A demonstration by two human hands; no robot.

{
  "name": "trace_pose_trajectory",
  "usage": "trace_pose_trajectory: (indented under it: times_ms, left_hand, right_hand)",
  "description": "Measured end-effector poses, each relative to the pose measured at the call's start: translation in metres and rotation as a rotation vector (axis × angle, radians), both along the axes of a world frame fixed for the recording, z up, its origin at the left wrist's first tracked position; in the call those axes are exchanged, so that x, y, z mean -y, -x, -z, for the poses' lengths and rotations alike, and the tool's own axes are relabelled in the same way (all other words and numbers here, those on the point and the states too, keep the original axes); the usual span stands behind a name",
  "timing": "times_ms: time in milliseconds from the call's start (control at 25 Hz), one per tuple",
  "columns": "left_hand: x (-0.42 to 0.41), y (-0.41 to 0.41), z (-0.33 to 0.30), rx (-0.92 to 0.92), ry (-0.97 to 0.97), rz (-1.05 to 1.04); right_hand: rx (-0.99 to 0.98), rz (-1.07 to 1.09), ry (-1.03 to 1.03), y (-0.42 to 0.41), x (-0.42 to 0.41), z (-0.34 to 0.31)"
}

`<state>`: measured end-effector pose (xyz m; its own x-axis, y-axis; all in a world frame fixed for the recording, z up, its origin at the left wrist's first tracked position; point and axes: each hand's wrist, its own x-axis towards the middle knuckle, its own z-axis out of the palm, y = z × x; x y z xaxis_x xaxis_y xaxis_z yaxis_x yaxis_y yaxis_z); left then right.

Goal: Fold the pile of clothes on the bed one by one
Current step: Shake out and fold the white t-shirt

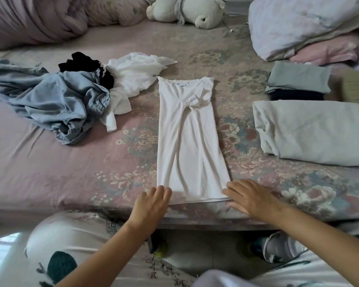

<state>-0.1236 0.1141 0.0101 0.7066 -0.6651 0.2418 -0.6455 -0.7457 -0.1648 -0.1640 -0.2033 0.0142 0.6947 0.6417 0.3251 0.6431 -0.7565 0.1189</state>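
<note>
A white top (190, 137) lies flat on the bed in a long narrow strip, its sides folded in and its neckline at the far end. My left hand (151, 206) rests with straight fingers at the strip's near left corner. My right hand (250, 196) lies flat at the near right corner, fingertips touching the hem. To the left sits the unfolded pile: a light blue denim garment (56, 100), a black item (85, 63) and a crumpled white garment (133, 75).
Folded pieces are stacked at the right: a pale grey-green cloth (311, 129), a grey piece (298, 78) over a dark one, and an olive ribbed item (354, 88). Pillows (307, 23), a rolled quilt (35, 19) and a white plush bear (187, 9) line the far side.
</note>
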Motion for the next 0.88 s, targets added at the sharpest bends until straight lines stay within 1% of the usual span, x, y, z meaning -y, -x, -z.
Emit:
trace_pose_trajectory:
  times_ms: [120, 240, 400, 480, 600, 680, 720, 760, 840, 880]
  left_hand:
    - [0.001, -0.008, 0.006, 0.102, 0.059, 0.016]
    - [0.006, -0.014, 0.010, 0.122, 0.025, 0.037]
    - [0.010, -0.017, 0.008, -0.038, -0.008, -0.051]
    - [0.022, -0.007, 0.001, -0.056, 0.022, -0.059]
    - [0.061, 0.003, -0.011, -0.097, 0.201, 0.098]
    - [0.082, 0.001, -0.011, -0.147, 0.295, 0.168]
    - [0.089, -0.001, -0.010, -0.163, 0.284, 0.184]
    - [0.093, -0.004, -0.010, -0.174, 0.233, 0.192]
    - [0.095, -0.004, -0.013, -0.190, 0.145, 0.183]
    - [0.096, -0.001, -0.015, -0.194, 0.152, 0.168]
  right_hand:
    - [0.046, 0.070, -0.004, -0.006, -0.010, 0.003]
    - [0.058, 0.127, -0.014, -0.010, -0.032, 0.013]
    - [0.112, 0.144, -0.010, -0.015, -0.042, 0.010]
    - [0.145, 0.147, -0.011, -0.012, -0.039, 0.012]
    - [0.140, 0.216, -0.024, 0.002, -0.031, 0.015]
    - [0.102, 0.326, -0.101, 0.007, -0.027, 0.012]
    - [0.078, 0.367, -0.146, 0.006, -0.026, 0.011]
    - [0.061, 0.381, -0.184, 0.006, -0.027, 0.009]
    - [0.043, 0.367, -0.233, 0.007, -0.029, 0.005]
    - [0.042, 0.364, -0.250, 0.008, -0.029, 0.002]
